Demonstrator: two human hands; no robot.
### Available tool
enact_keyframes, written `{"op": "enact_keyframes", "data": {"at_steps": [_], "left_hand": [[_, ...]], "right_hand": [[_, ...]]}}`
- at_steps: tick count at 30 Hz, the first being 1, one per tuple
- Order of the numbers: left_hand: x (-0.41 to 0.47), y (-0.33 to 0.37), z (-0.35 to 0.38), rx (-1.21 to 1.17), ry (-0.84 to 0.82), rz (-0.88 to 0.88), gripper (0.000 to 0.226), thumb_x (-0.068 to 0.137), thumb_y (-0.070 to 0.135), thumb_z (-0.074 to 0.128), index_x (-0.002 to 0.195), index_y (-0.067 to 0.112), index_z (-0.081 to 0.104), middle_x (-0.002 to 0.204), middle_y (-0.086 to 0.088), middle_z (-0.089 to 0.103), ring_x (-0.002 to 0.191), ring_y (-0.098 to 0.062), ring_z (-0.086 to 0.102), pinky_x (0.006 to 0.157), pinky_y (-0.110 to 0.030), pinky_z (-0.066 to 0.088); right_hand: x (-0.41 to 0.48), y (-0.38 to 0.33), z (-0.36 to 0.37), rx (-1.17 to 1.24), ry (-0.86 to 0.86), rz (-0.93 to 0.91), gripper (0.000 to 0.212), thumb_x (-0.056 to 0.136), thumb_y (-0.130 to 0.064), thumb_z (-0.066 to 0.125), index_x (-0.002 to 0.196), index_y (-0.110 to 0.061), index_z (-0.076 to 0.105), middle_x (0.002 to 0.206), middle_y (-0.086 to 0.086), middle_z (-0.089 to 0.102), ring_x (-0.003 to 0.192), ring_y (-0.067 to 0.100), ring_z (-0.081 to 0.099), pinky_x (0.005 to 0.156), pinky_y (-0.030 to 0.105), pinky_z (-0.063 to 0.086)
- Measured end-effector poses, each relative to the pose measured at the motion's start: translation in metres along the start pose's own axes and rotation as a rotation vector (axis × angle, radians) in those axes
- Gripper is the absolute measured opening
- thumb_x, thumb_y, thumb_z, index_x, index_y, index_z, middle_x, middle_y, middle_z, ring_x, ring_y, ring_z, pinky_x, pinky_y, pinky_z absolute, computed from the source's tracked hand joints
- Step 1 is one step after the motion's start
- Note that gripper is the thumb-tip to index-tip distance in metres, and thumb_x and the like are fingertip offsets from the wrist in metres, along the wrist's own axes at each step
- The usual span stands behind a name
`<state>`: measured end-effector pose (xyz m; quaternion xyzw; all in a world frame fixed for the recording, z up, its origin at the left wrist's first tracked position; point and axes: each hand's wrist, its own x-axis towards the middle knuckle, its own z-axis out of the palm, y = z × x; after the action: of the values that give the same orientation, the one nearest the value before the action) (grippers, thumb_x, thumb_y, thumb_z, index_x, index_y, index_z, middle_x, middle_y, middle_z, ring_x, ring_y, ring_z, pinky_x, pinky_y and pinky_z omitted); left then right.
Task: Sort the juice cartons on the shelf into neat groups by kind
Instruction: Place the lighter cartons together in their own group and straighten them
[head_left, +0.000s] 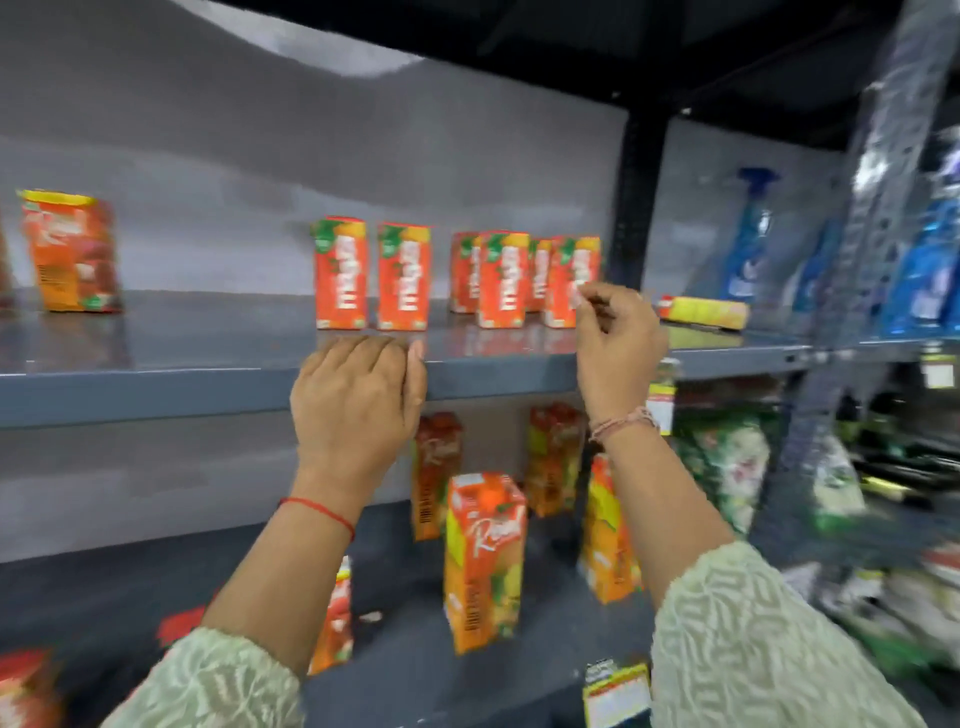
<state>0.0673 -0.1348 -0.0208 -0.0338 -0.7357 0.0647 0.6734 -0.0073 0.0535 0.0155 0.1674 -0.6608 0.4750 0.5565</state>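
Observation:
Small orange juice cartons stand on the upper grey shelf (156, 384): a pair (371, 275) in the middle and a tight cluster (519, 278) to their right. A larger orange carton (72, 252) stands alone at the far left. My left hand (358, 400) hovers at the shelf's front edge just below the pair, fingers curled, holding nothing. My right hand (615, 343) is raised beside the rightmost carton of the cluster, fingertips pinched near its side; a firm grip is not visible. On the lower shelf stand tall orange cartons (483, 561), some behind my arms.
A yellow box (706, 313) lies flat on the upper shelf right of the cluster. A dark upright post (636, 202) divides the bays; blue spray bottles (748, 244) and packets fill the right bay. Green packets (727, 462) sit lower right. Price tags hang on shelf edges.

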Motion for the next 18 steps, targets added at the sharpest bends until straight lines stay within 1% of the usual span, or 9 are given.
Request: {"op": "enact_keyframes", "data": {"at_steps": [3, 6, 8, 10, 12, 13, 15, 16, 18], "left_hand": [[0.013, 0.05, 0.023, -0.066, -0.032, 0.021, 0.034, 0.088, 0.016, 0.051, 0.06, 0.005, 0.067, 0.058, -0.011, 0.069, 0.054, -0.028, 0.065, 0.055, -0.029, 0.048], [0.015, 0.072, 0.038, -0.012, -0.016, -0.054, 0.037, 0.088, 0.015, 0.053, 0.053, 0.006, 0.062, 0.052, -0.011, 0.065, 0.05, -0.028, 0.061, 0.053, -0.03, 0.043], [0.012, 0.072, 0.043, 0.032, 0.028, -0.079, 0.039, 0.091, 0.016, 0.05, 0.055, 0.005, 0.06, 0.054, -0.012, 0.065, 0.05, -0.028, 0.06, 0.057, -0.033, 0.04], [0.008, 0.071, 0.047, 0.064, 0.083, -0.062, 0.04, 0.093, 0.017, 0.048, 0.058, 0.004, 0.062, 0.055, -0.013, 0.066, 0.051, -0.029, 0.06, 0.06, -0.035, 0.035], [0.007, 0.071, 0.049, 0.081, 0.127, -0.069, 0.042, 0.094, 0.018, 0.046, 0.058, 0.003, 0.061, 0.054, -0.013, 0.065, 0.05, -0.029, 0.059, 0.061, -0.035, 0.034], [0.008, 0.072, 0.05, 0.082, 0.137, -0.081, 0.043, 0.095, 0.018, 0.045, 0.058, 0.003, 0.061, 0.053, -0.014, 0.065, 0.049, -0.029, 0.059, 0.061, -0.035, 0.033], [0.009, 0.075, 0.051, 0.085, 0.146, -0.112, 0.044, 0.095, 0.018, 0.045, 0.056, 0.003, 0.06, 0.052, -0.014, 0.064, 0.049, -0.03, 0.058, 0.061, -0.035, 0.032], [0.009, 0.075, 0.052, 0.086, 0.146, -0.127, 0.044, 0.095, 0.018, 0.045, 0.055, 0.003, 0.059, 0.051, -0.015, 0.064, 0.048, -0.03, 0.059, 0.061, -0.034, 0.032], [0.009, 0.077, 0.051, 0.086, 0.137, -0.145, 0.044, 0.094, 0.017, 0.048, 0.053, 0.003, 0.057, 0.051, -0.015, 0.063, 0.048, -0.03, 0.059, 0.061, -0.034, 0.031]], "right_hand": [[0.041, 0.052, -0.029, -0.188, -0.001, 0.027, 0.017, 0.083, -0.006, 0.059, 0.091, 0.003, 0.071, 0.092, 0.025, 0.071, 0.089, 0.036, 0.065, 0.08, 0.029, 0.037], [0.083, 0.105, -0.05, -0.432, -0.059, 0.122, 0.027, 0.089, -0.012, 0.05, 0.104, 0.002, 0.067, 0.111, 0.026, 0.065, 0.105, 0.039, 0.058, 0.09, 0.036, 0.038], [0.105, 0.134, -0.055, -0.632, -0.174, 0.218, 0.037, 0.093, -0.021, 0.043, 0.124, -0.003, 0.053, 0.133, 0.025, 0.049, 0.119, 0.04, 0.047, 0.099, 0.041, 0.037], [0.119, 0.155, -0.055, -0.742, -0.357, 0.369, 0.052, 0.094, -0.031, 0.039, 0.141, -0.011, 0.029, 0.151, 0.023, 0.022, 0.134, 0.042, 0.028, 0.109, 0.046, 0.029], [0.129, 0.166, -0.052, -0.807, -0.543, 0.48, 0.067, 0.092, -0.038, 0.041, 0.147, -0.015, 0.01, 0.156, 0.02, 0.005, 0.141, 0.041, 0.015, 0.113, 0.048, 0.023], [0.133, 0.17, -0.05, -0.844, -0.611, 0.492, 0.069, 0.092, -0.038, 0.044, 0.147, -0.011, 0.011, 0.156, 0.021, 0.006, 0.141, 0.041, 0.015, 0.114, 0.047, 0.023], [0.137, 0.172, -0.046, -0.893, -0.673, 0.459, 0.057, 0.091, -0.028, 0.046, 0.139, -0.001, 0.028, 0.148, 0.027, 0.025, 0.133, 0.043, 0.032, 0.11, 0.047, 0.033], [0.137, 0.171, -0.045, -0.895, -0.655, 0.428, 0.048, 0.09, -0.02, 0.046, 0.132, 0.001, 0.037, 0.142, 0.028, 0.033, 0.126, 0.044, 0.041, 0.105, 0.047, 0.038], [0.134, 0.17, -0.047, -0.867, -0.563, 0.358, 0.038, 0.086, -0.012, 0.048, 0.123, 0.0, 0.046, 0.134, 0.028, 0.038, 0.113, 0.046, 0.05, 0.099, 0.046, 0.043]]}}
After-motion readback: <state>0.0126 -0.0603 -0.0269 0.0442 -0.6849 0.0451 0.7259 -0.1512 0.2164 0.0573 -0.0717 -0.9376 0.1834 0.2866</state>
